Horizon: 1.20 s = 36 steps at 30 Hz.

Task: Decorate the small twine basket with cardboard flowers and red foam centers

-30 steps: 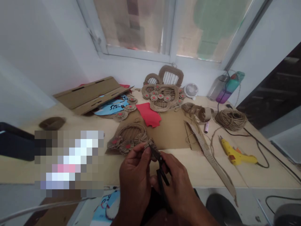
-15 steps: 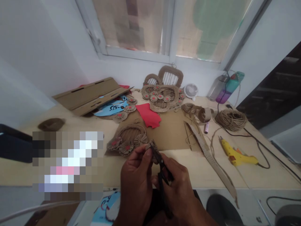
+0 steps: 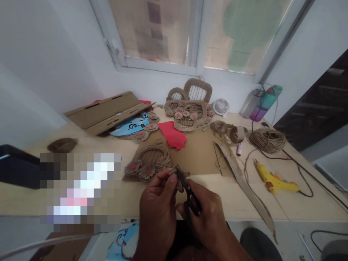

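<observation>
Black scissors are in my right hand, whose fingers are wrapped round the handles. My left hand pinches a small brown corrugated cardboard piece between thumb and fingers. The scissor blades lie against that piece; how far they are apart is hard to see. Just beyond my left hand sits a brown twine-wrapped basket shape with pleated cardboard flowers on its front, some with red centres. A sheet of brown cardboard lies under and behind it, with a red paper piece on top.
A yellow glue gun with its cord lies at the right, near a twine ball. A corrugated strip hangs over the front edge. Flower-decorated baskets, a small white fan and bottles stand at the back.
The scissors have shifted slightly at the cardboard piece, and a bit of it now shows to the right of the blades. My left hand keeps its pinch. The whole view has moved a little.
</observation>
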Tool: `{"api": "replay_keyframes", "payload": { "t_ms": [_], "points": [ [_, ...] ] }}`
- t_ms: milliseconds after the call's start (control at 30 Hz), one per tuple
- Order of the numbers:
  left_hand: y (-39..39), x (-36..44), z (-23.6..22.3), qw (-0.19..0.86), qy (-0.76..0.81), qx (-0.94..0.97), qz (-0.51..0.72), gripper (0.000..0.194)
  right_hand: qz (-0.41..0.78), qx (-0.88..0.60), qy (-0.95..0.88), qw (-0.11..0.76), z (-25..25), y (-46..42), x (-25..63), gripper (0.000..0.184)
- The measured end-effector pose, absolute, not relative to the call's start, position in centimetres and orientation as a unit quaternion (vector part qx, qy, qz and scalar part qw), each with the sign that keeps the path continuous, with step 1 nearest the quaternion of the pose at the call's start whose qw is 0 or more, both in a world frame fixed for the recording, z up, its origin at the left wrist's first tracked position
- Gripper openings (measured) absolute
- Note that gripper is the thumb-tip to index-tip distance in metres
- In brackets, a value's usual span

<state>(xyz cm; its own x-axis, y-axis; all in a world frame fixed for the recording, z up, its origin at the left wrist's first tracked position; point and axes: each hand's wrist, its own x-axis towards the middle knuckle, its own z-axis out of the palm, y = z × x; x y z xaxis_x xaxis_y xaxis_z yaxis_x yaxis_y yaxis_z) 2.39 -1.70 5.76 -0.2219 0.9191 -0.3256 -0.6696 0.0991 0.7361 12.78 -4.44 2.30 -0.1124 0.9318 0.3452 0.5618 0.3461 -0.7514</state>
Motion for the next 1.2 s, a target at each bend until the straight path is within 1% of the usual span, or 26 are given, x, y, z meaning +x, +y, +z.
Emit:
{"api": "replay_keyframes", "payload": {
  "t_ms": [100, 200, 267, 400, 567, 700, 833, 933, 1100, 1200],
  "points": [
    [-1.6, 2.3, 5.6, 0.604, 0.419, 0.155, 0.66, 0.027, 0.218, -0.525, -0.719, 0.4, 2.4, -4.4, 13.0, 0.034],
    [-1.7, 2.2, 5.6, 0.601, 0.41, 0.162, 0.667, 0.026, 0.222, -0.532, -0.715, 0.395, 2.5, -4.5, 13.3, 0.044],
    [-1.7, 2.2, 5.6, 0.6, 0.407, 0.165, 0.668, 0.025, 0.231, -0.536, -0.712, 0.391, 2.6, -4.5, 13.4, 0.047],
    [-1.5, 2.0, 5.4, 0.604, 0.403, 0.182, 0.663, 0.025, 0.259, -0.534, -0.704, 0.39, 3.2, -4.4, 13.5, 0.043],
    [-1.3, 1.6, 5.1, 0.604, 0.403, 0.211, 0.654, 0.024, 0.285, -0.531, -0.696, 0.389, 3.8, -4.3, 13.4, 0.032],
    [-1.1, 1.5, 5.3, 0.609, 0.396, 0.221, 0.651, 0.026, 0.291, -0.526, -0.694, 0.397, 3.9, -4.4, 13.3, 0.036],
    [-1.0, 1.5, 5.6, 0.62, 0.394, 0.213, 0.644, 0.029, 0.283, -0.523, -0.699, 0.397, 4.0, -4.3, 13.3, 0.033],
    [-0.9, 1.4, 5.4, 0.623, 0.395, 0.214, 0.641, 0.03, 0.274, -0.532, -0.698, 0.394, 4.0, -4.2, 13.3, 0.035],
    [-0.8, 1.1, 5.1, 0.635, 0.375, 0.227, 0.636, 0.027, 0.271, -0.535, -0.699, 0.39, 3.9, -4.2, 13.4, 0.036],
    [-0.7, 1.1, 5.2, 0.641, 0.37, 0.223, 0.634, 0.027, 0.263, -0.541, -0.697, 0.39, 3.8, -4.2, 13.4, 0.032]
  ]
}}
